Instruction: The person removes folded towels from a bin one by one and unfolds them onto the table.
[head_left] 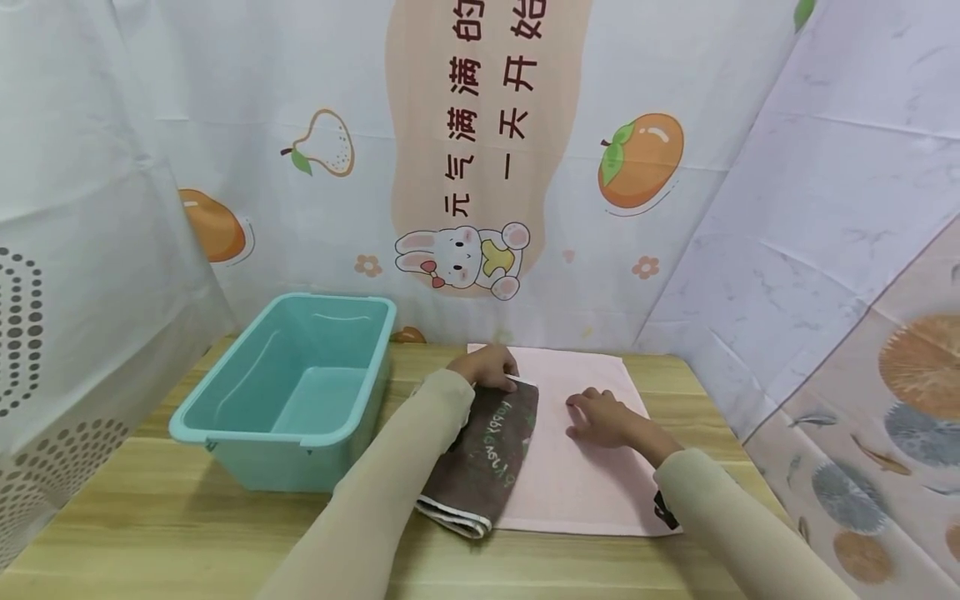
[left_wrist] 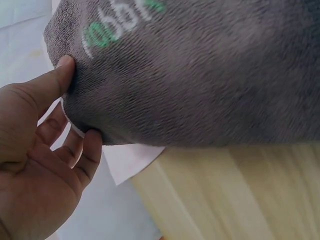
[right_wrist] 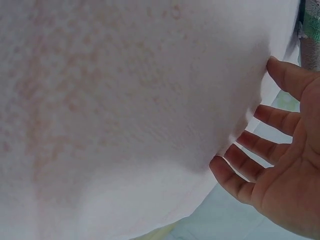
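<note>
A folded dark brown towel (head_left: 480, 458) with white edging and green and white lettering lies over the left part of a pink cloth (head_left: 577, 492). At the towel's far end my left hand (head_left: 487, 365) pinches its edge. The left wrist view shows the thumb on top of the brown fabric (left_wrist: 200, 85) and fingertips at its rim. My right hand (head_left: 606, 419) is over the pink cloth, to the right of the towel. Its fingers are spread and loosely bent, with the tips at the cloth (right_wrist: 125, 125) in the right wrist view. Nothing is gripped there.
A turquoise plastic bin (head_left: 300, 462) stands on the left of the wooden table (head_left: 150, 533), with no contents visible inside. Printed curtains (head_left: 322, 225) hang behind the table and at both sides. A black band (head_left: 664, 510) shows by the right sleeve.
</note>
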